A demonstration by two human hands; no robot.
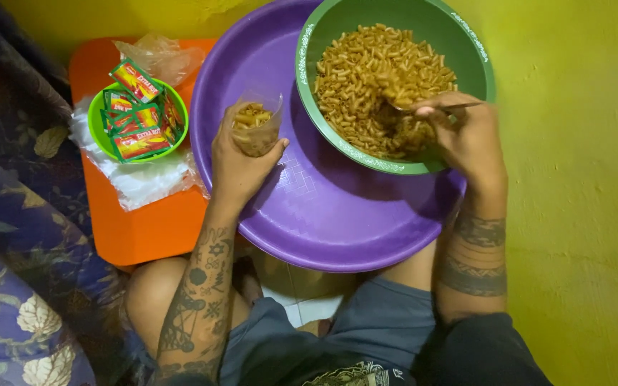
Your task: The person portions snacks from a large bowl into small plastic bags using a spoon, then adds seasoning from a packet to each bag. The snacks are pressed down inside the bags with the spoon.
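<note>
My left hand (237, 161) holds a small clear plastic bag (255, 129) partly filled with brown macaroni snacks, above the purple basin (323, 214). A big green bowl (466, 50) heaped with the same macaroni (366, 71) rests tilted inside the basin. My right hand (466, 136) grips a spoon (434, 107) dug into the macaroni at the bowl's near right side. Only the spoon's handle shows; its head is buried in the macaroni.
An orange tray (144, 229) lies to the left, with a small green bowl (98, 121) of red and green sachets (137, 114) and clear plastic bags (159, 57). A patterned dark cloth (16, 214) is at the far left. A yellow wall (581, 179) rises on the right.
</note>
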